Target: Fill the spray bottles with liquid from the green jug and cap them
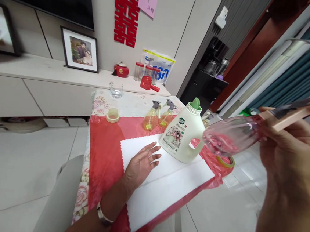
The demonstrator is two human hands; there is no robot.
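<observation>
My right hand [293, 145] is wrapped around the neck of a clear pinkish spray bottle [230, 135], held tilted in the air to the right of the table. Over the white sheet [163, 190] my left hand [142, 162] rests with its fingers stretched out, holding nothing. Just beyond those fingers stands a cream detergent jug [179, 133] with its cap off and a green spout [195, 103] showing. Behind the jug are two yellowish spray bottles [150, 117] with dark trigger heads. A pale cap [113, 115] lies at the table's far left.
Red plastic film [104, 151] covers the floral tablecloth. A glass cup [116, 89] stands at the back, and a roll of tape [226, 161] lies at the right edge. On the cabinet are red-lidded jars [138, 72] and a red ladle-like scoop [146, 82].
</observation>
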